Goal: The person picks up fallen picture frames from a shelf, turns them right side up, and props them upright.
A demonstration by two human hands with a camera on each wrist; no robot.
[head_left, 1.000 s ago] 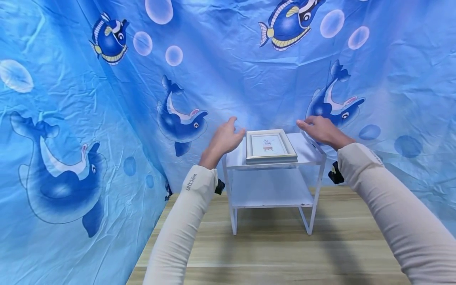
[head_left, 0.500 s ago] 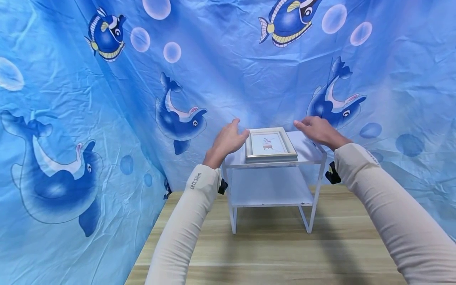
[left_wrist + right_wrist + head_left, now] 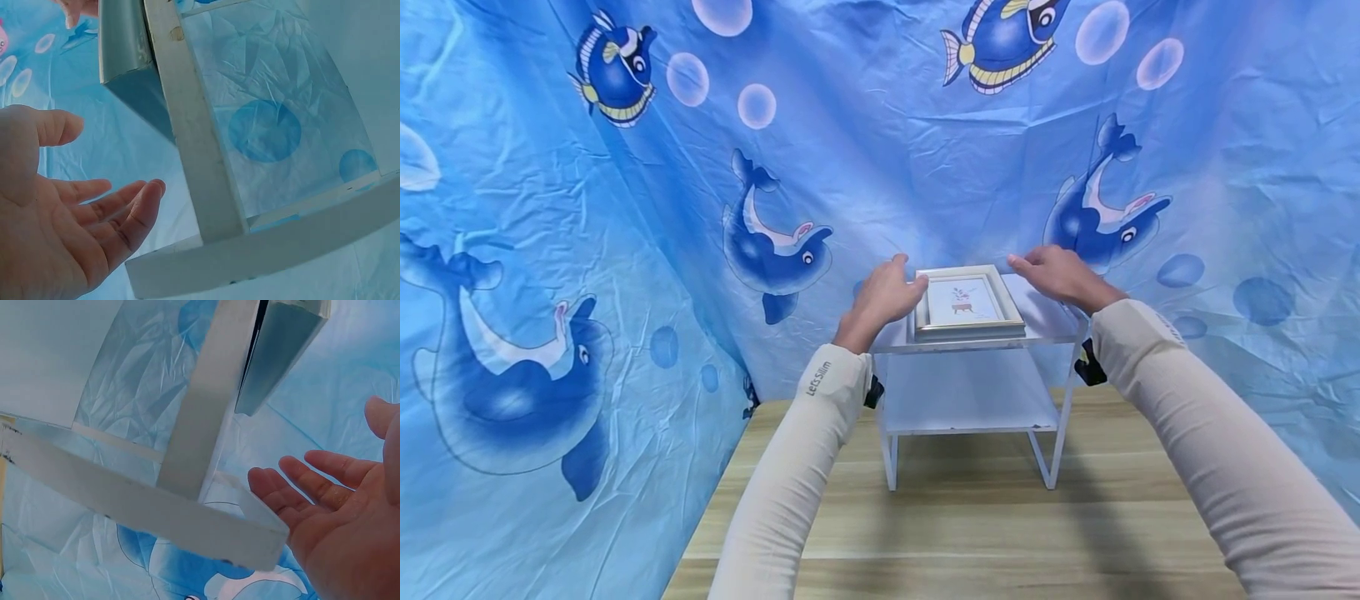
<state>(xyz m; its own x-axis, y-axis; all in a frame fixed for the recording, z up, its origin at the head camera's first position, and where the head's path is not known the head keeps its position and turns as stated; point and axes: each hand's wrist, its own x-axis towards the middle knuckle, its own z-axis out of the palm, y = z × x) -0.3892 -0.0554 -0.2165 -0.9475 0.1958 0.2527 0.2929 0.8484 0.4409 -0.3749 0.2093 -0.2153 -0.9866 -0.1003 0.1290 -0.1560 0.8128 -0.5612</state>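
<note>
A picture frame (image 3: 1012, 325) with a pale border and gold-edged front lies flat on the top of a small white two-tier table (image 3: 1045, 304). Its picture shows pink flowers in a pot. My left hand (image 3: 886, 296) is at the frame's left side, and its thumb overlaps the border in the head view. In the left wrist view, that hand (image 3: 69, 219) stands apart from the frame's side (image 3: 128, 44), fingers loosely bent, holding nothing. My right hand (image 3: 1062, 273) hovers over the table's right side. The right wrist view shows this hand (image 3: 350, 506) apart from the frame (image 3: 284, 350), its fingers spread.
The table's lower shelf (image 3: 970, 392) sits under the top, on white legs (image 3: 1056, 450). Wood-look flooring (image 3: 970, 542) lies in front. A blue cloth backdrop (image 3: 880, 125) printed with dolphins and fish hangs close behind the table and along the left.
My left hand has moved right, up to the picture frame's left edge. My right hand has come slightly left toward it. The frame stays on the table; the head view has shifted a little.
</note>
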